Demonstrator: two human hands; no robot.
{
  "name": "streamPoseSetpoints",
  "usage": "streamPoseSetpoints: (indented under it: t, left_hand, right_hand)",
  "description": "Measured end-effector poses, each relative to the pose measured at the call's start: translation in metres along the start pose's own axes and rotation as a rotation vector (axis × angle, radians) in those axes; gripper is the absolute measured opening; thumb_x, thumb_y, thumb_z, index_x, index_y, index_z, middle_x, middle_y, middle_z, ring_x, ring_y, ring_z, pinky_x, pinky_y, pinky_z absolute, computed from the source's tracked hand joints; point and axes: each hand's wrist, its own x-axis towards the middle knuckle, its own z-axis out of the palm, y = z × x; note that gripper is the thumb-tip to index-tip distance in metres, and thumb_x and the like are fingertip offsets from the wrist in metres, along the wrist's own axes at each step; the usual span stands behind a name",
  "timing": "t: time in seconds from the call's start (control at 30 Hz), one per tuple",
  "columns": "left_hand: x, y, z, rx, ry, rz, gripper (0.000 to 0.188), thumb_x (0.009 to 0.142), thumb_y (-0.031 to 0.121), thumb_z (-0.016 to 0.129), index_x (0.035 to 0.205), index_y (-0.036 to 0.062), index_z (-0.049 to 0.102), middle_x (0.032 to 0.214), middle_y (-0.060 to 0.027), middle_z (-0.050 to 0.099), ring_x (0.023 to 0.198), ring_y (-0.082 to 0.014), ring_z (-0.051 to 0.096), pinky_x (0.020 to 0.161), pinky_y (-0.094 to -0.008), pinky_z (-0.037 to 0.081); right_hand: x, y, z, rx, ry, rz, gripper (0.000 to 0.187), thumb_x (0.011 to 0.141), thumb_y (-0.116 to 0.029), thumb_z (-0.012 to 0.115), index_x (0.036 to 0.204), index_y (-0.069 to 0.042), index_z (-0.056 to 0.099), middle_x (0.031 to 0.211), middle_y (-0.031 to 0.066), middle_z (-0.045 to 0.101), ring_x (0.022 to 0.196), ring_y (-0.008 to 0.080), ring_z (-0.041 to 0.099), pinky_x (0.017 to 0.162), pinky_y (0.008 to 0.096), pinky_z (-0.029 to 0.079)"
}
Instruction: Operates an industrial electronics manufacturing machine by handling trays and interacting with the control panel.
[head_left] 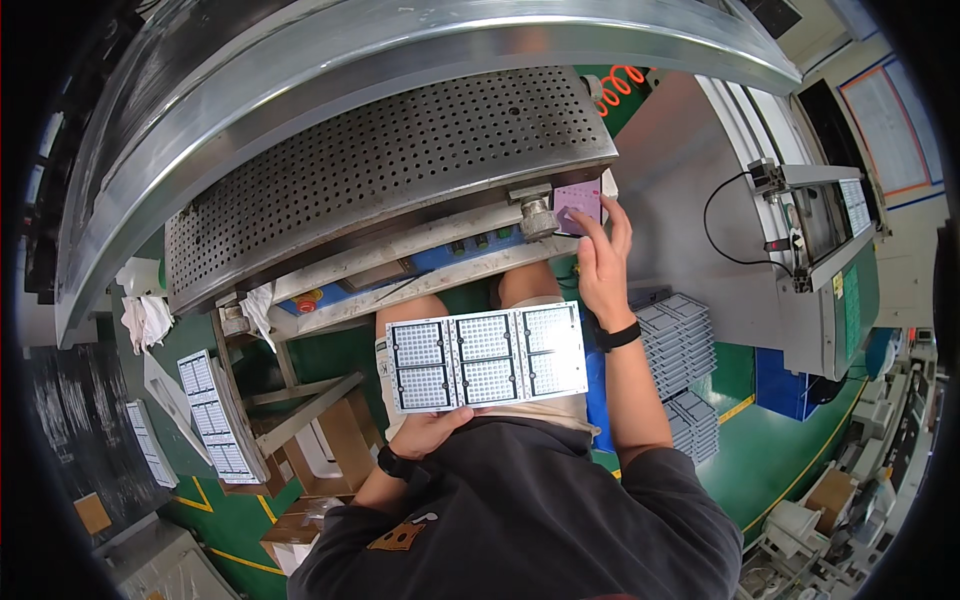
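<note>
A white circuit board panel [487,355] with black-outlined grids of small pads lies nearly level above my lap. My left hand [428,432] grips its near edge, with the thumb on top and the other fingers hidden beneath. My right hand [604,270] reaches forward to a small pink-purple control pad [577,200] at the machine's front right. Its fingers are apart and hold nothing; a fingertip is at the pad's face, touching or just over it. Beside the pad sits a round metal knob [539,216].
Ahead is a perforated metal table [390,160] under a metal frame [420,65]. A red button [306,302] sits on its blue front strip. Stacked panels [677,345] stand right, near a grey machine [690,190]. More panels [215,420] and a cardboard box [335,440] are left.
</note>
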Motion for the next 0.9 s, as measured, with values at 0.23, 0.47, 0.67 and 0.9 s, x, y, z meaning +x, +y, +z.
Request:
streamPoseSetpoints:
  t: [0.23, 0.47, 0.67, 0.9]
  left_hand:
    - [-0.001, 0.001, 0.006, -0.042, 0.015, 0.051, 0.042, 0.098, -0.001, 0.058, 0.139, 0.0022, 0.05, 0.13, -0.0135, 0.062, 0.117, -0.0274, 0.063, 0.103, -0.0442, 0.051]
    - [0.0, 0.0, 0.003, -0.046, 0.016, 0.041, 0.044, 0.097, -0.001, 0.06, 0.14, 0.0036, 0.05, 0.131, -0.0123, 0.062, 0.118, -0.0271, 0.062, 0.103, -0.044, 0.051]
    - [0.001, 0.0, 0.003, -0.055, -0.006, 0.062, 0.044, 0.098, -0.001, 0.06, 0.14, 0.0043, 0.05, 0.132, -0.0119, 0.061, 0.12, -0.0266, 0.061, 0.104, -0.0448, 0.051]
    - [0.001, 0.0, 0.002, -0.053, 0.01, 0.071, 0.045, 0.097, -0.001, 0.059, 0.14, 0.0051, 0.049, 0.133, -0.0109, 0.061, 0.121, -0.0271, 0.061, 0.105, -0.0465, 0.05]
  right_hand:
    - [0.007, -0.003, 0.004, 0.08, 0.034, 0.034, 0.034, 0.103, -0.028, 0.048, 0.13, -0.013, 0.062, 0.151, 0.021, 0.037, 0.144, 0.0424, 0.03, 0.117, 0.0519, 0.024]
    - [0.014, -0.002, 0.011, -0.066, 0.008, 0.028, 0.034, 0.102, -0.024, 0.049, 0.131, -0.014, 0.061, 0.151, 0.0217, 0.038, 0.143, 0.0427, 0.03, 0.117, 0.0523, 0.024]
    - [0.014, -0.002, 0.009, -0.013, 0.037, 0.047, 0.034, 0.102, -0.023, 0.049, 0.131, -0.011, 0.063, 0.15, 0.021, 0.04, 0.142, 0.0408, 0.034, 0.116, 0.0501, 0.025]
    - [-0.008, 0.011, -0.007, -0.019, 0.141, 0.141, 0.034, 0.105, -0.025, 0.043, 0.126, -0.009, 0.065, 0.146, 0.0168, 0.046, 0.14, 0.0367, 0.038, 0.116, 0.0487, 0.026]
